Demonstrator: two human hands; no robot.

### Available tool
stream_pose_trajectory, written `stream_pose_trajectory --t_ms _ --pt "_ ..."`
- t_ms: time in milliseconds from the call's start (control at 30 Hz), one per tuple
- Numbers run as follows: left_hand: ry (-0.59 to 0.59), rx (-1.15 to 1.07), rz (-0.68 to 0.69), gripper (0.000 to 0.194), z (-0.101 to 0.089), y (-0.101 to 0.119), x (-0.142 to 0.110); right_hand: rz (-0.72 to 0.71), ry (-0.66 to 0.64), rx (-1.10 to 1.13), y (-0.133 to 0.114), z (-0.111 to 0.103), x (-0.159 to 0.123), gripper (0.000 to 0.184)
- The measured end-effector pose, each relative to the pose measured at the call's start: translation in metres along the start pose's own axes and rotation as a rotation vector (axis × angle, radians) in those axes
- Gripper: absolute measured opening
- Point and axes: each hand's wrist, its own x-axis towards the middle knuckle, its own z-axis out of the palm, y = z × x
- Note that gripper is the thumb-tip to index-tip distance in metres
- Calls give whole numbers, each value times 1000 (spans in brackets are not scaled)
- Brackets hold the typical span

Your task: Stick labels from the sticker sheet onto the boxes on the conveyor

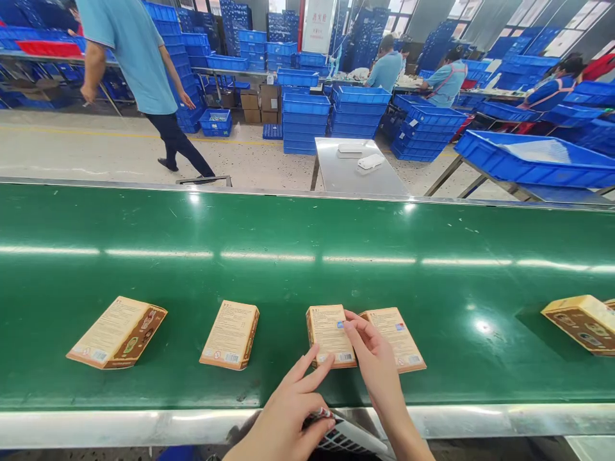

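A small tan box [327,333] lies on the green conveyor belt, its printed face up. My right hand [377,358] pinches a small blue sticker [341,324] against the upper right of that face. Two fingers of my left hand [293,410] rest on the box's lower edge. Its thumb and other fingers close on a white sheet with a dark grid [348,438], partly hidden below the belt's edge. Just right, partly behind my right hand, lies another tan box [398,339] bearing a small blue and red sticker [400,326].
Two more boxes lie to the left, a near one [230,336] and a tilted far one [115,333]. Others [583,323] sit at the right edge. A metal rail [120,426] borders the belt. Beyond are a steel table [355,169], stacked blue crates [307,121] and a walking person [137,64].
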Motion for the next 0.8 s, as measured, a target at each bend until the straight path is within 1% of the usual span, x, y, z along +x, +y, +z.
stream_pose_trajectory --t_ms 133,267,367,433,467,533,567,600,667,733,767,800 --pt "-22 68 19 11 0 2 2 -68 52 -71 7 2 -4 35" --pt "-51 91 26 11 0 3 5 -150 126 -266 7 7 -7 35" --pt "-62 61 32 12 -1 2 6 -153 186 -337 5 6 -2 35" --pt "-35 3 50 13 -3 1 4 -152 198 -363 0 3 2 41" --pt "-1 -40 56 13 -5 0 3 -175 204 -407 -4 1 3 42" --pt "97 -143 14 16 -10 -2 -3 -299 200 -559 -16 -3 -2 38" --pt "152 -194 -45 19 -14 -2 -7 -388 173 -635 -23 -4 -8 35" --pt "206 -245 -117 24 -18 -3 -11 -484 115 -690 -31 -3 -15 31" --pt "287 -354 -244 32 -26 -4 -20 -647 -95 -721 -43 3 -32 23" --pt "349 -468 -289 36 -33 -5 -29 -744 -311 -691 -48 15 -47 19" --pt "380 -512 -285 37 -36 -6 -33 -782 -375 -675 -48 22 -52 18" --pt "410 -537 -277 38 -39 -7 -38 -817 -411 -667 -45 29 -54 17"
